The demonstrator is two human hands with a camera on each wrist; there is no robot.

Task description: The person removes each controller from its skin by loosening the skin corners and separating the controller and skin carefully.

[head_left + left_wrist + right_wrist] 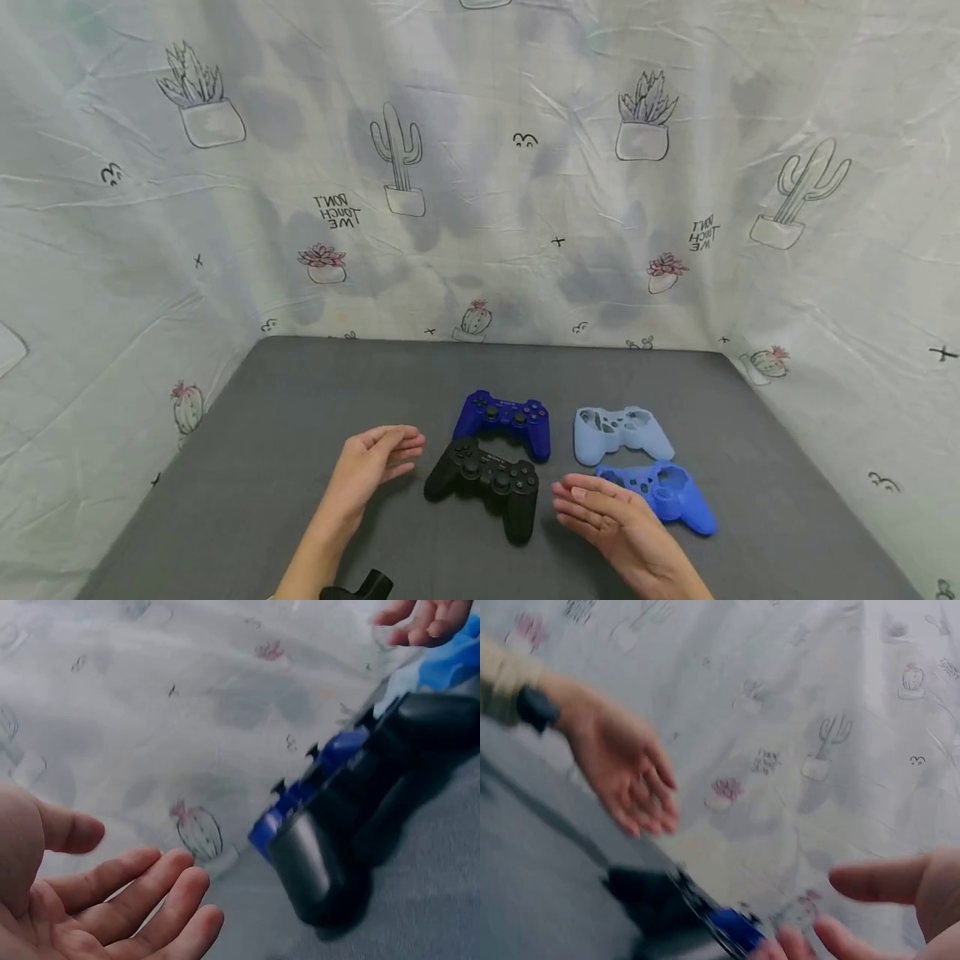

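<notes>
A black game controller (487,479) lies between my two hands, its upper edge overlapping a dark blue controller (504,417) just behind it. To its left hovers my left hand (369,467), fingers relaxed and holding nothing; the left wrist view shows the bare palm beside the black controller (315,862). My right hand (618,525) is on the other side, fingers loosely extended, also holding nothing. It partly covers a bright blue silicone controller cover (675,496). Behind that cover lies a light blue silicone cover (618,432); in the head view the two meet or overlap slightly.
All the controllers and covers lie on a dark grey tabletop (315,392). A pale cloth (495,192) printed with cacti hangs behind the table and along both sides. A black device (363,587) sits at my left wrist.
</notes>
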